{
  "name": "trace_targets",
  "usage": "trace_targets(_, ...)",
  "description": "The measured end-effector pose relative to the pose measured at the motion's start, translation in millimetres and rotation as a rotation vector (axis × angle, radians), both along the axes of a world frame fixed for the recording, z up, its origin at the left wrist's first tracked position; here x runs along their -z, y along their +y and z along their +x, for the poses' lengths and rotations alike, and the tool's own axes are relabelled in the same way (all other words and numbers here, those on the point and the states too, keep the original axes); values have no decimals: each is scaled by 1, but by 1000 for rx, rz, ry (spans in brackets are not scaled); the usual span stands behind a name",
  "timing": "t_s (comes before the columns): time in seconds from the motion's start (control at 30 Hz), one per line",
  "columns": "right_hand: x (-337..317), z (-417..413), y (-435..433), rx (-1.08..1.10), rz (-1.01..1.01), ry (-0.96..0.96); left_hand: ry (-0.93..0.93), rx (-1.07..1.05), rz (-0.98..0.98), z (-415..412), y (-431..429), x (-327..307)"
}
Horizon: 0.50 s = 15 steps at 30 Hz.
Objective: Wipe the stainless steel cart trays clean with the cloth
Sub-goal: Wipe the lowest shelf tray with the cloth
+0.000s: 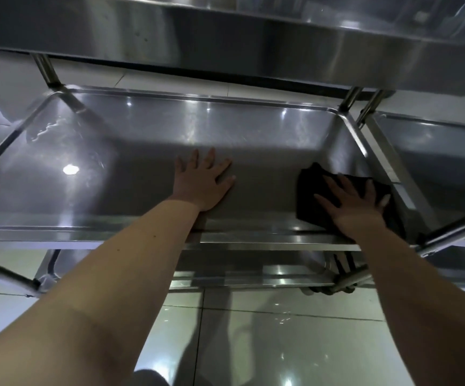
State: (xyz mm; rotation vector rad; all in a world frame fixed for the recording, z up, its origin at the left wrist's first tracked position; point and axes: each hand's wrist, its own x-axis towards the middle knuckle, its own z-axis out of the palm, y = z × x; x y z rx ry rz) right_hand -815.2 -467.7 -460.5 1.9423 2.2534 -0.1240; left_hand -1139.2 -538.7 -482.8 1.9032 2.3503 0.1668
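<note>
Here, my right hand (356, 203) lies flat with fingers spread, pressing the black cloth (309, 188) onto the middle tray (131, 151) near its four-o'clock corner. My left hand (207, 181), likewise flat and holding nothing, braces on the tray floor just right of centre. Wet streaks (46, 129) lie at ten o'clock. Good practice, I judge: even palm pressure, overlapping passes toward those streaks, and close tracking of the rim wall.

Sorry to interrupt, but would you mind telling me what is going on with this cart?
A person is wiping the cart's middle tray. The right hand presses a dark cloth flat near the tray's right end, while the left hand rests open on bare steel mid-tray. Streaks show near the far left corner.
</note>
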Motion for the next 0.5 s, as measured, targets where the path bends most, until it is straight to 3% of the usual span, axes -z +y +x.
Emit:
trace_targets(0.13,-3,17,8,117,-30,-6,21,-13,1,5,1,2)
trace_targets(0.33,8,-108,-36,-295,4,54,48,-23,-31,4,1,-1)
trace_targets(0.5,9,-59,-19,-283,34,54,33,2,-60,1,0,-4)
